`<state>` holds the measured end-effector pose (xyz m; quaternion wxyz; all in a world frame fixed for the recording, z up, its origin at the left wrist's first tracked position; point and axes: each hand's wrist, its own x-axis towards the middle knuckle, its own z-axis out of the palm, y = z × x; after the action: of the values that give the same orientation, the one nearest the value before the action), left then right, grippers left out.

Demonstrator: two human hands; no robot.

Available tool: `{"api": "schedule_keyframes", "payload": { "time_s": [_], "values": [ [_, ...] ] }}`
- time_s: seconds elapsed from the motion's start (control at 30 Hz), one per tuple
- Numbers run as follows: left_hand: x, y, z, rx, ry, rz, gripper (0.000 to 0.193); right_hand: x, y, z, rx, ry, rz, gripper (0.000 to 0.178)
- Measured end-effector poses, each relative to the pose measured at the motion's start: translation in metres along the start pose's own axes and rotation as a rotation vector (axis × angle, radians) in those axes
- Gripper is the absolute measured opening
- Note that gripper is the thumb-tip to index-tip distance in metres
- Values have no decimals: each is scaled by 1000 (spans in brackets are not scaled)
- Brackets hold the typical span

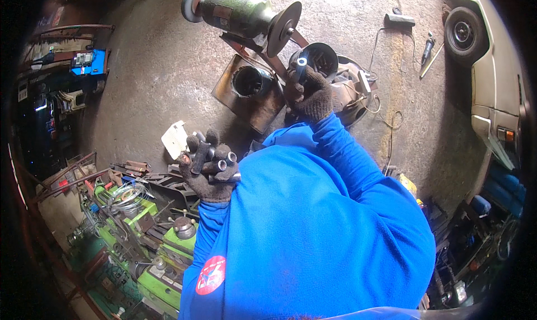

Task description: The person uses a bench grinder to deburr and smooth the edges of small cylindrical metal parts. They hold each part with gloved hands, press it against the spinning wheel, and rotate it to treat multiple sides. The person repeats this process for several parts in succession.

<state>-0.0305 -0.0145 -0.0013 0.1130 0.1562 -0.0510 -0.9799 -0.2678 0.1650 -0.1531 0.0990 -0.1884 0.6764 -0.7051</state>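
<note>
Resting across gloved left fingers [215, 152]: short tubes [222, 164]

Short metal tubes [215, 162], dark, hollow, approx. 4–5 pcs: bundled in gloved left hand [208, 177], ends up. One more tube [301, 66], shiny end, upright in gloved right hand [311, 93], nr. grinder wheel.

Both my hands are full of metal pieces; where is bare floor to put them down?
Bare concrete floor lies left of the bench grinder, and between the grinder and car, apart from cables. Crowded: around the buckets below the right hand, and the green lathe beside the left hand.
</note>
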Motion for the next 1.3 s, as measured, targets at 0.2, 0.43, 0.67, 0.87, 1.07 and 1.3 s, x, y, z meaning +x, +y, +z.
{"api": "schedule_keyframes", "payload": {
  "time_s": [0.2,0.43,0.67,0.87,1.07,1.3],
  "values": [
    [6,-3,4,27,32,56,65,1,28,-2,697,-38,432,60],
    [6,-1,2,17,7,40,61,-1,24,6,870,-66,409,62],
    [6,6,-8,-23,-9,-22,52,-3,14,2,1234,-71,402,55],
    [8,1,1,17,-38,38,54,-4,19,0,1232,-62,420,58],
    [9,1,2,24,-42,23,52,-3,27,-3,1408,-75,522,51],
    [8,3,-1,-21,-72,-17,55,4,39,-3,1537,-11,711,39]
  ]
}}
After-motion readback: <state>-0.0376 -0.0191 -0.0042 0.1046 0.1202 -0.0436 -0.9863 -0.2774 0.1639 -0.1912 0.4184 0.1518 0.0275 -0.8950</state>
